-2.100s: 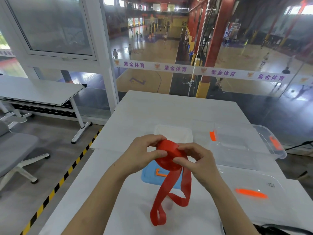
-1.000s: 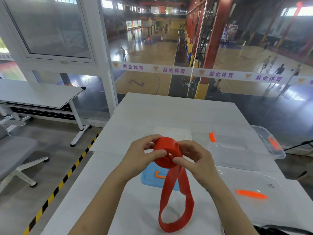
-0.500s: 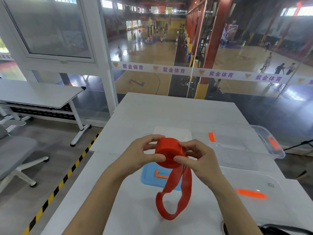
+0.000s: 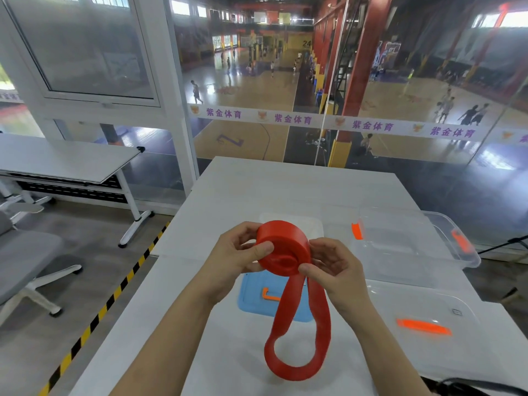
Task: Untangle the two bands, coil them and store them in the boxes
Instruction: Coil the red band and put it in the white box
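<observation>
Red band (image 4: 283, 248), partly wound into a coil, is held above the desk (image 4: 257, 190) between both hands. The left hand (image 4: 237, 261) grips the coil's left side. The right hand (image 4: 334, 267) pinches its right edge, where the loose loop hangs down past a blue lid (image 4: 251, 298).

We see a white table (image 4: 285, 190) with a blue box lid (image 4: 251, 298) lying flat near its middle, an orange clip (image 4: 270, 295) on it. Just beyond lies a flat white piece (image 4: 313, 225), possibly another lid. To the right stands a clear plastic box (image 4: 468, 258) with orange latches, and nearer us lies a clear lid (image 4: 414, 298) bearing an orange latch (image 4: 424, 327).
</observation>
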A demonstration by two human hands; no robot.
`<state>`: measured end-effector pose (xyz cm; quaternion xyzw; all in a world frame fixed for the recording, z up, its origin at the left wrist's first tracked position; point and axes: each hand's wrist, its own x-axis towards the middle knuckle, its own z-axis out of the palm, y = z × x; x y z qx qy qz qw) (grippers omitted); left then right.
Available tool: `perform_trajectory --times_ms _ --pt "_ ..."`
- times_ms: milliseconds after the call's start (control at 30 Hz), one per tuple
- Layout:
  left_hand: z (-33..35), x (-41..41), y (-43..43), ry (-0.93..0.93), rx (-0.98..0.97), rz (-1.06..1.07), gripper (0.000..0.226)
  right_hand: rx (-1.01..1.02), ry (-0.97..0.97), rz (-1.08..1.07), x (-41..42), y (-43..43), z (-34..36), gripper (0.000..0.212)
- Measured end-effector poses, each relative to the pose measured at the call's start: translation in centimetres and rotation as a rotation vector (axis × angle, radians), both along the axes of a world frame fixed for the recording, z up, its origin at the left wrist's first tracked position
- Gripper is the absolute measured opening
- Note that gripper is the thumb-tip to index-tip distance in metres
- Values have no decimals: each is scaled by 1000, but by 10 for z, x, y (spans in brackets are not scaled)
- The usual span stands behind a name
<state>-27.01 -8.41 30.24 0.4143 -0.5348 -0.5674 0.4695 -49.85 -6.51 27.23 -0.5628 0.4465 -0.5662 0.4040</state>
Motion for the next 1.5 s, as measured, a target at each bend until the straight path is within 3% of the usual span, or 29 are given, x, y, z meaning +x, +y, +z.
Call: perform_trajectory --times_ms 200,267,400,500,833,1000,1067,1167,1267,1500 --pt "-6 2 2 19 121 -122 38 -25 -35 -24 -1 -2 0 39" --pt "-5 8 -1 -110 69 -133 35 -27 -26 -31 -2 -2 2 44" --pt "5 7 -4 -308 -14 -123 51 -31 87 26 -4 -3 3 45" --pt "7 2 -4 -479 -98 -132 40 -33 113 44 -2 -2 4 41" --pt "-4 -5 -3 -325 -140 49 27 -5 75 24 -5 -1 0 51" --pt "-9 3 -10 -500 -83 -67 30 10 130 -24 -4 -4 3 46" --pt "-9 5 -11 -579 -66 -95 41 2 201 -11 -6 -4 4 42" --pt "-7 0 -9 -528 -59 -105 62 -34 297 15 -6 -5 7 37" --pt "-7 -8 -9 -601 -172 -62 47 -46 307 40 -5 -6 9 37" --pt "-7 -10 -5 -167 -104 24 35 -68 89 -26 -6 -6 4 48"
